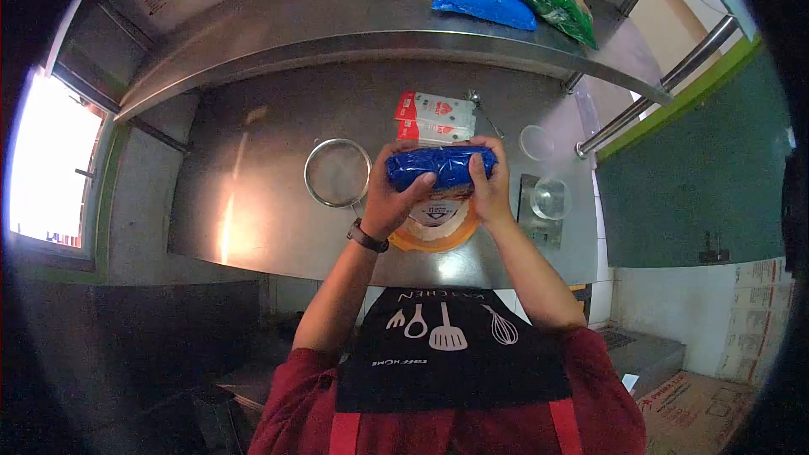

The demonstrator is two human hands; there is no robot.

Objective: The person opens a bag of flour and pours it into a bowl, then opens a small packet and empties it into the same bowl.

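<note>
Left hand (389, 198) and right hand (489, 194) both half-closed round blue bag (438, 170), thumbs on near face. Bag held over orange bowl (431, 244), printed end low. Already in place: bag above bowl. Blue end looks plump, contents seemingly mostly left; pouring, can't tell. Sieve (337, 173) lies aside, unused; red-white packets (436, 118) lie beyond.

Daylight blows out the window (52, 160) at left, streaking glare across the steel table (270, 227); fisheye curvature bends the near-black edges.
</note>
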